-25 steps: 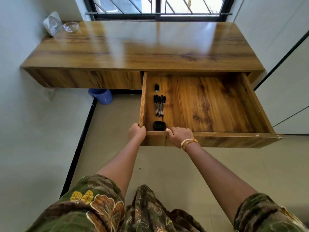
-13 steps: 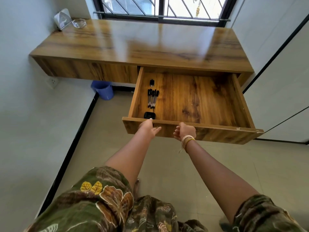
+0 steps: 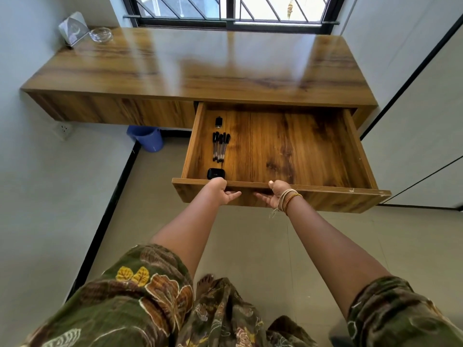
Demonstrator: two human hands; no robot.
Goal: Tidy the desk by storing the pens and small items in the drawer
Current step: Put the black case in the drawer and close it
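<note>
Head view: pens (image 3: 220,146) and small items already lie inside the open drawer (image 3: 360,156). Left hand (image 3: 220,191) and right hand (image 3: 274,195) press its front, fingers relaxed. Push evenly with both palms, so it slides straight under the tabletop (image 3: 200,68).

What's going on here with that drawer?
A person has both hands on the front edge of an open drawer under a wooden desk. The left hand and right hand touch the front panel with fingers fairly straight. Inside, along the left side, lie several pens, a small black item and a black case. A glass dish sits on the desk.
</note>
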